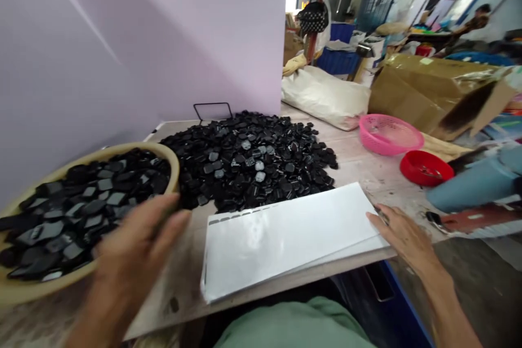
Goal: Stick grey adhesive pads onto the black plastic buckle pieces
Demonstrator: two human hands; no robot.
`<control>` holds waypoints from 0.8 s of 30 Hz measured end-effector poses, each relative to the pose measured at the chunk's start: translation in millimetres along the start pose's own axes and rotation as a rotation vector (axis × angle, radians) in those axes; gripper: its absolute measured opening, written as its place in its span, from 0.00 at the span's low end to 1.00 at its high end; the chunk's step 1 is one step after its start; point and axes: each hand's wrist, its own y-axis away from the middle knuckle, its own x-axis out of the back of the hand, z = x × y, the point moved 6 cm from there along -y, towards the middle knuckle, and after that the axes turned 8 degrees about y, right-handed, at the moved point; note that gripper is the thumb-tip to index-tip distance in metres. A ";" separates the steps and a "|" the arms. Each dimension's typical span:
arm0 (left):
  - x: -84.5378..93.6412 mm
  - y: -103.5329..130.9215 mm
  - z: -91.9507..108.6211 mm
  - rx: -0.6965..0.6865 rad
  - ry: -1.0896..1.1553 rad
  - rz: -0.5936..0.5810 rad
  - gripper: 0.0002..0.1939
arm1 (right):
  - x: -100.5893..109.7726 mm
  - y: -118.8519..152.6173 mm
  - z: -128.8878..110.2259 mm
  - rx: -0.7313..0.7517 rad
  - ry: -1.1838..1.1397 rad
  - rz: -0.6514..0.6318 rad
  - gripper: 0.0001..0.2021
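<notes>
Head view: white sheets (285,239) lie on the desk (350,166), best squared where one juts out — the right hand (403,234) loosely curled at their right end, the left hand (132,234) blurred by the basin (175,168) (whether either grips anything, I cannot tell).

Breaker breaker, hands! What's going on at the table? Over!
Left hand blurred by beige tub, grip unclear. Right hand at right end of white sheets. Sheets lying on table, near front edge. Black pieces heaped close behind.
</notes>
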 end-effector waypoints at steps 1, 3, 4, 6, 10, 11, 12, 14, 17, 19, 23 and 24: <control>-21.9 3.9 6.2 -0.071 0.032 -0.080 0.26 | -4.8 -4.0 2.4 0.007 -0.077 -0.030 0.27; -70.0 14.0 14.2 -0.206 0.000 -0.272 0.32 | -9.3 -9.8 5.3 0.011 -0.201 -0.064 0.27; -91.0 18.5 11.7 -0.207 -0.041 -0.341 0.34 | -9.2 -11.5 5.4 0.016 -0.239 -0.069 0.26; -121.4 25.4 0.6 -0.175 -0.101 -0.418 0.33 | -5.4 -12.2 2.5 0.045 -0.270 -0.053 0.23; -140.1 29.7 -20.1 -0.170 -0.088 -0.386 0.25 | 8.2 -7.8 -7.2 0.061 -0.250 0.059 0.20; -139.8 29.3 -23.2 -0.165 -0.080 -0.362 0.24 | 11.7 -6.2 -10.2 0.061 -0.233 0.092 0.20; -139.0 29.0 -25.1 -0.157 -0.075 -0.343 0.23 | 15.0 -4.5 -12.9 0.056 -0.214 0.123 0.19; -137.8 28.7 -25.6 -0.141 -0.069 -0.325 0.22 | 20.7 -0.7 -18.0 0.042 -0.173 0.171 0.19; -137.7 28.9 -21.9 -0.127 -0.063 -0.325 0.21 | 26.6 4.6 -24.5 0.033 -0.127 0.211 0.18; -138.0 29.2 -20.1 -0.114 -0.058 -0.323 0.20 | 29.1 6.7 -27.2 0.030 -0.116 0.229 0.18; -137.9 30.4 -19.2 -0.081 -0.050 -0.308 0.21 | 33.4 0.6 -29.2 0.042 -0.163 0.221 0.15; -137.9 30.7 -19.5 -0.072 -0.045 -0.304 0.22 | 34.6 -3.9 -29.4 0.053 -0.189 0.202 0.14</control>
